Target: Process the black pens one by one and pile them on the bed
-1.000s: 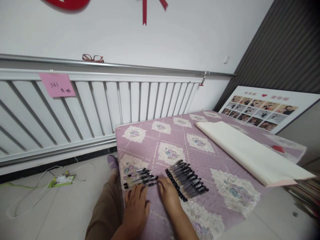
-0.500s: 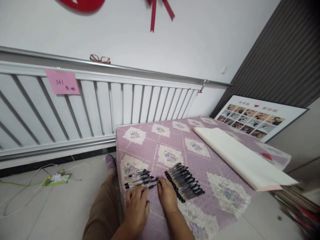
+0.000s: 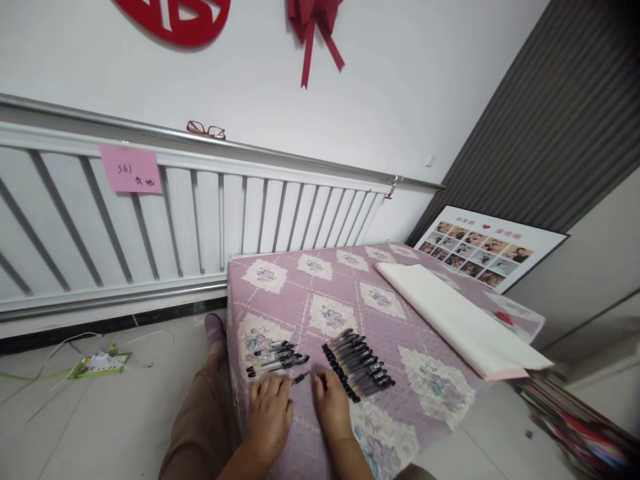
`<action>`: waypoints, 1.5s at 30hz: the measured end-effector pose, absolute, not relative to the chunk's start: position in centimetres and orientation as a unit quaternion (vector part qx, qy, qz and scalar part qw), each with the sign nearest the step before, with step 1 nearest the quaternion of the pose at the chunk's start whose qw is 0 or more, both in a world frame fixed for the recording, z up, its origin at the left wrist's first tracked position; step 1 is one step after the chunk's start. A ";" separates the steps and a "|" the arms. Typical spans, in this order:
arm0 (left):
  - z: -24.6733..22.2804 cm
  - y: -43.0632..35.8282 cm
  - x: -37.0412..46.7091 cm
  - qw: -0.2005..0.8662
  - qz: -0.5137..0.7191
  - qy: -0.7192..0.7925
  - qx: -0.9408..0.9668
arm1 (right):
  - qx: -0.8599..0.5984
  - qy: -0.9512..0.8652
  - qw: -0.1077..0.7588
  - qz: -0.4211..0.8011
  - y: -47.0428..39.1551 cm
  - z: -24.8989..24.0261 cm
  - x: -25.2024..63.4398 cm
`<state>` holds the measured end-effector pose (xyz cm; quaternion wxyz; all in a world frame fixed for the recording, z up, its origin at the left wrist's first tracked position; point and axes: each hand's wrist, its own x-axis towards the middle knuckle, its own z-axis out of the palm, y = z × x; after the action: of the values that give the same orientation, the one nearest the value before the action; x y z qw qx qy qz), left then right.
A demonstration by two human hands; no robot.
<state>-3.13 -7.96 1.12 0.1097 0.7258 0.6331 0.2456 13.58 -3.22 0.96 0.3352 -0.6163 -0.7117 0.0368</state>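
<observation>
Pens (image 3: 359,365) in two lots, both in the near part of the purple flowered surface (image 3: 283,300). Larger lot: a tight row, set well in from the left edge, black ends brought into one slanting line, probably so each can be told from its neighbour (my reading). Smaller lot: a few loose pens (image 3: 275,358) by the left edge, roughly parallel, ends uneven, within easy reach of the left hand (image 3: 270,413).

One dark pen piece (image 3: 301,378) lies slanted between the hands, lower end at the left fingertips, upper end just short of the right hand (image 3: 330,400). Whole pen partly covered, or only a part: cannot tell.

Left hand: palm down, fingers bent and close together, just on the near side of the loose pens; a grip on the dark piece is possible but cannot be made out. Right hand: just beside the row, thumb and forefinger drawn in narrow; anything between them is hidden. Both face one shared gap, which suits working on one small spot.

Toward the right edge, a long pale sheet (image 3: 460,320), well apart from the pens, presumably placed there to leave the hands room. Beyond the far edge, a white radiator (image 3: 254,213) bearing a pink note (image 3: 131,169).
</observation>
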 end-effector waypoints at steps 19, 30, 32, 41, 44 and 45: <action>4.3 -4.7 -2.3 0.148 0.116 0.606 0.773 | -0.629 -0.594 0.462 0.196 -4.1 0.8 14.7; 2.1 -4.5 -2.5 0.153 0.179 0.570 0.787 | -0.628 -0.545 0.498 0.245 -3.9 0.6 15.2; 1.8 -4.5 -2.5 0.161 0.187 0.568 0.785 | -0.626 -0.536 0.504 0.260 -3.9 0.4 15.3; 1.2 -4.4 -2.6 0.111 0.197 0.530 0.817 | -0.608 -0.519 0.524 0.296 -4.0 0.6 15.3; 1.4 -4.3 -2.6 0.112 0.194 0.529 0.819 | -0.601 -0.510 0.538 0.300 -4.0 0.8 15.4; 1.5 -4.2 -2.6 0.114 0.193 0.528 0.819 | -0.598 -0.509 0.540 0.305 -4.0 0.8 15.4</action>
<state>-2.57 -4.25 1.46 0.1136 0.8188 0.5284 0.1934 15.40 -4.04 0.84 0.5398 -0.5976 -0.5087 0.3045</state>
